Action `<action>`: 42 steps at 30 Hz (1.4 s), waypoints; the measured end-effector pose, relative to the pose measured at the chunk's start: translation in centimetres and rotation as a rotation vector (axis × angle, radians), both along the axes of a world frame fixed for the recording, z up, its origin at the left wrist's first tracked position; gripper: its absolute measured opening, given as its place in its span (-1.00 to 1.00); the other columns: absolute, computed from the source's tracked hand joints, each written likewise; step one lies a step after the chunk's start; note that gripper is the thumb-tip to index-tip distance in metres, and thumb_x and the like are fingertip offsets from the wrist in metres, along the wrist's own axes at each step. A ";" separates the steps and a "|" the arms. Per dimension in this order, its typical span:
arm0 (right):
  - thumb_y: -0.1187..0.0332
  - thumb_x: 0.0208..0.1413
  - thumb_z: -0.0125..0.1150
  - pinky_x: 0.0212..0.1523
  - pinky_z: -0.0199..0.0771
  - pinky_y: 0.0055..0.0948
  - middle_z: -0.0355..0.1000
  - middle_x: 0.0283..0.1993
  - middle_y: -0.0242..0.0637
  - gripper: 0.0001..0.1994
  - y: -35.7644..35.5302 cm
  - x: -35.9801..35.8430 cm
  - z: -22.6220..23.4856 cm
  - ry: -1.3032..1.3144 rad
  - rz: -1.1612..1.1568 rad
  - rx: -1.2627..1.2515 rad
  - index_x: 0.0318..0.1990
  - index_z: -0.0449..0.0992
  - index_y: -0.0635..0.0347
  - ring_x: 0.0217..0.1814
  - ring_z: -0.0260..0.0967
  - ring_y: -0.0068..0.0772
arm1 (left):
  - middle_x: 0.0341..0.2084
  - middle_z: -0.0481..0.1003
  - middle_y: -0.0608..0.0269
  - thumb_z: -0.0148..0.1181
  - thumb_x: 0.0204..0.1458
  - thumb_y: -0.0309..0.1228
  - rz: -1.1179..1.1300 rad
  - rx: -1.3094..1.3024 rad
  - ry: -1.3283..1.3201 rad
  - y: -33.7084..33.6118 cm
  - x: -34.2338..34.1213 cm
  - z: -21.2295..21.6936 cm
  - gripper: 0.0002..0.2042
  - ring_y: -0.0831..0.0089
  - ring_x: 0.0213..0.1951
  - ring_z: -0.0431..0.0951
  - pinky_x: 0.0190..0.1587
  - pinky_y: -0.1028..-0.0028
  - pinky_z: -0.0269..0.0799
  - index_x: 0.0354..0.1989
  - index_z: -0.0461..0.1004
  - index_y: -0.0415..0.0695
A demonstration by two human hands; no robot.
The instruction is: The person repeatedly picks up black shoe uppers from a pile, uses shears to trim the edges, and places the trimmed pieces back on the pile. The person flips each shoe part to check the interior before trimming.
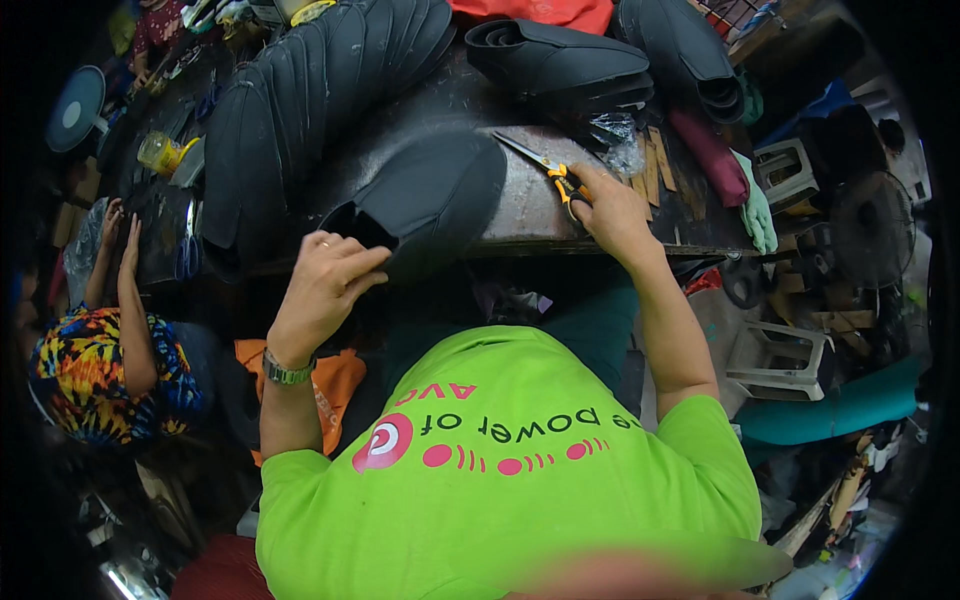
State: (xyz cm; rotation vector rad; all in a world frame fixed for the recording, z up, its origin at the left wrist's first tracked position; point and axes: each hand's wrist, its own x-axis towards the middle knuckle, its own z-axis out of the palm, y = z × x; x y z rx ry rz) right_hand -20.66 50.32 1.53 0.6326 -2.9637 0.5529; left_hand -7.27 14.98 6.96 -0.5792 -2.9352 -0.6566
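A black shoe upper [432, 195] lies at the table's front edge, its open end toward me. My left hand [328, 285] pinches that near edge between thumb and fingers; a watch is on the wrist. To the right, my right hand [612, 212] is closed around the yellow-and-black handles of a pair of scissors [545, 163]. The scissors' blades point away to the left, low over the table, and look nearly closed. Beyond the upper, a long row of nested black shoe uppers [300, 95] curves along the left and back.
More stacked uppers [555, 62] sit at the back, beside a red cloth [540, 12]. Thin brown strips [655, 165], clear plastic [618, 140] and a maroon roll [708, 150] lie at right. Blue-handled scissors [188, 245] and a co-worker [115, 370] are at left; plastic stools [780, 360] stand right.
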 end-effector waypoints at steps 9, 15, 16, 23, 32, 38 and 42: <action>0.36 0.07 0.25 -0.07 0.46 -0.07 0.47 -0.11 -0.10 -0.61 0.2 0.1 -0.5 0.001 0.015 -0.038 0.09 0.42 0.07 -0.03 0.46 0.05 | -0.28 0.56 0.17 0.31 0.04 -0.55 0.230 0.334 0.709 0.1 -6.8 5.3 -0.72 0.30 -0.19 0.54 -0.08 0.46 0.43 -0.04 0.62 -0.19; 0.37 0.06 0.24 -0.06 0.45 -0.07 0.46 -0.12 -0.10 -0.60 0.1 0.2 -0.6 -0.017 -0.011 -0.056 0.09 0.40 0.05 -0.02 0.45 0.05 | 0.00 0.55 0.22 0.15 0.25 -0.41 -0.112 0.543 0.412 1.1 -24.2 4.5 -0.66 0.48 0.03 0.52 0.14 0.55 0.36 0.18 0.48 -0.18; 0.37 0.06 0.24 -0.06 0.44 -0.07 0.46 -0.12 -0.10 -0.60 0.2 0.1 -0.6 -0.008 0.001 -0.056 0.09 0.40 0.05 -0.02 0.45 0.05 | 0.03 0.54 0.22 0.15 0.26 -0.40 -0.123 0.522 0.297 1.6 -26.1 3.4 -0.66 0.46 0.06 0.51 0.18 0.54 0.35 0.18 0.48 -0.18; 0.38 0.06 0.25 -0.04 0.42 -0.09 0.46 -0.12 -0.09 -0.58 0.4 -0.2 -0.5 -0.035 0.022 -0.049 0.12 0.40 0.03 -0.01 0.44 0.03 | 0.13 0.35 0.26 0.15 0.24 -0.42 -0.312 0.212 0.071 1.8 -31.1 -1.0 -0.71 0.35 0.20 0.33 0.32 0.48 0.17 0.12 0.52 -0.12; 0.40 0.07 0.24 -0.03 0.41 -0.10 0.44 -0.11 -0.09 -0.56 0.2 -0.2 0.0 -0.078 0.014 -0.046 0.16 0.40 0.03 -0.02 0.43 0.03 | 0.21 0.34 0.12 0.11 0.16 -0.57 -0.264 0.233 0.178 5.1 -32.5 -4.6 -0.58 0.20 0.28 0.32 0.35 0.40 0.18 0.23 0.35 -0.11; 0.39 0.01 0.30 -0.03 0.43 -0.07 0.45 -0.14 -0.06 -0.55 0.2 -0.3 -0.8 -0.007 0.030 -0.088 0.10 0.38 0.07 -0.02 0.44 0.04 | 0.17 0.33 0.00 0.16 0.00 -0.58 -0.209 0.387 0.439 7.1 -29.8 -3.0 -0.48 0.09 0.25 0.32 0.32 0.28 0.22 0.21 0.31 -0.14; 0.38 0.03 0.33 -0.04 0.43 -0.04 0.47 -0.06 0.10 -0.56 0.2 -0.4 -0.6 -0.065 -0.043 -0.122 0.04 0.32 0.23 -0.01 0.45 0.18 | 0.00 0.43 -0.10 0.14 0.01 -0.59 -0.120 0.411 0.467 5.9 -21.9 -2.0 -0.66 0.00 0.10 0.44 0.23 0.24 0.31 0.02 0.46 -0.26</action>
